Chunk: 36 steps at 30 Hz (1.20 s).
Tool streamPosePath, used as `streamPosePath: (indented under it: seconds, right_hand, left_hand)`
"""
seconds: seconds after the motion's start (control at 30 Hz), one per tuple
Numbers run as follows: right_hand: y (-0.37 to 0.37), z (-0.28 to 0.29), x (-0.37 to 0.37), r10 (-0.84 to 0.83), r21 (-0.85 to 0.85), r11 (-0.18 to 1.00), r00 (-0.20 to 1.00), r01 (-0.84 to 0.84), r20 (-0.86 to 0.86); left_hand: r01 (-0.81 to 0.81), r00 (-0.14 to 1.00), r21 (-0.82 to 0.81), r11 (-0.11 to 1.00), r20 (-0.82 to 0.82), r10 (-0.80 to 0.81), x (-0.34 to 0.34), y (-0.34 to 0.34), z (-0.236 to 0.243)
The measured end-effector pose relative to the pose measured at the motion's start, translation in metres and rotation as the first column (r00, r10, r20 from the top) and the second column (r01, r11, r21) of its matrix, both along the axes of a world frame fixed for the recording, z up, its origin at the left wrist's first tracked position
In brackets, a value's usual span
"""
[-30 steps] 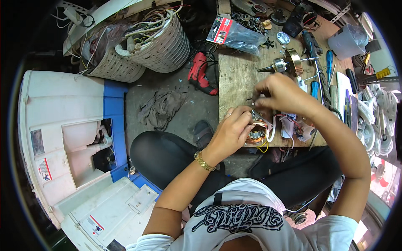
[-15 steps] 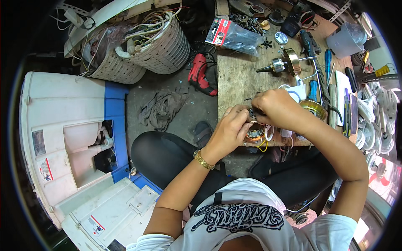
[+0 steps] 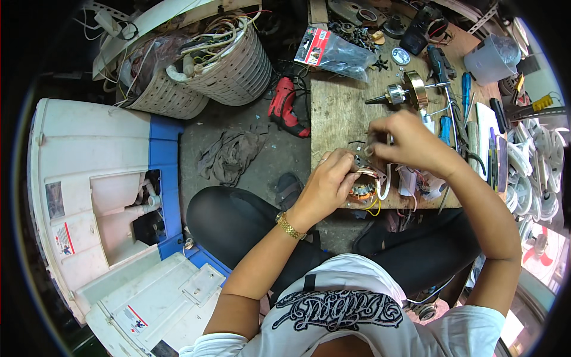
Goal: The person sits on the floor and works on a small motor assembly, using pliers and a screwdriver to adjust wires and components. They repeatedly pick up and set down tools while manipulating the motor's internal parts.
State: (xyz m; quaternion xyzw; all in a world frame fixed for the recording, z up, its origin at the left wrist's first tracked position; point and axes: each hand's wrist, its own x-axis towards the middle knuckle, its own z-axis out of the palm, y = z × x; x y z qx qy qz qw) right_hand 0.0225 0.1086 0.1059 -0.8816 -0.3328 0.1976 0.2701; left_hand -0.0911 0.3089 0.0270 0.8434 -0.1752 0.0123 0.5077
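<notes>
My left hand [image 3: 328, 185], a gold watch [image 3: 288, 227] on its wrist, is closed on the edge of a motor stator [image 3: 361, 191] with copper windings at the workbench's front edge. Yellow wires [image 3: 375, 209] hang from the stator, and a white cable [image 3: 385, 185] runs beside it. Just above and to the right, my right hand [image 3: 405, 141] is raised with fingertips pinched together. What they hold, if anything, is too small to make out. Small metal bits [image 3: 358, 149] lie near both hands. Farther back rests a rotor [image 3: 395, 94] on its shaft, against a brass-coloured housing [image 3: 418, 89].
The wooden bench [image 3: 333, 113] carries a plastic packet [image 3: 336, 55], a blue screwdriver [image 3: 467, 89], pliers [image 3: 439, 62] and a clear plastic tub [image 3: 492, 58]. On the floor are a red power tool [image 3: 286, 110], a rag [image 3: 229, 156] and baskets of wires [image 3: 229, 65].
My right hand has moved up and to the right, away from the stator and my left fingers. The left hand has stayed on the stator.
</notes>
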Motion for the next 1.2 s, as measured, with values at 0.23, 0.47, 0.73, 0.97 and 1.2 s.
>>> streamPosePath:
  seconds: [0.23,0.47,0.73,0.97,1.2]
  right_hand:
    - [-0.043,0.021,0.037,-0.222,-0.036,0.948,0.735,0.317,0.641]
    - [-0.027,0.025,0.000,-0.155,0.048,0.988,0.938,0.147,0.311]
    - [-0.003,-0.001,-0.046,-0.116,0.008,0.993,0.959,0.118,0.257]
    - [0.010,-0.039,-0.063,-0.026,-0.016,0.999,0.859,0.040,0.511]
    - [0.012,-0.052,-0.069,-0.040,-0.005,0.999,0.814,0.053,0.580]
  left_hand:
    - [0.015,0.998,-0.002,1.000,0.062,-0.015,-0.003,-0.002,0.001]
    - [0.002,1.000,-0.009,1.000,0.008,-0.002,-0.001,0.000,-0.001]
    - [-0.019,0.985,-0.061,0.998,-0.175,0.008,0.016,0.000,-0.008]
    - [0.002,0.987,-0.060,0.998,-0.162,-0.012,0.023,0.000,-0.011]
    - [0.010,0.976,-0.050,0.999,-0.215,-0.021,0.023,0.000,-0.009]
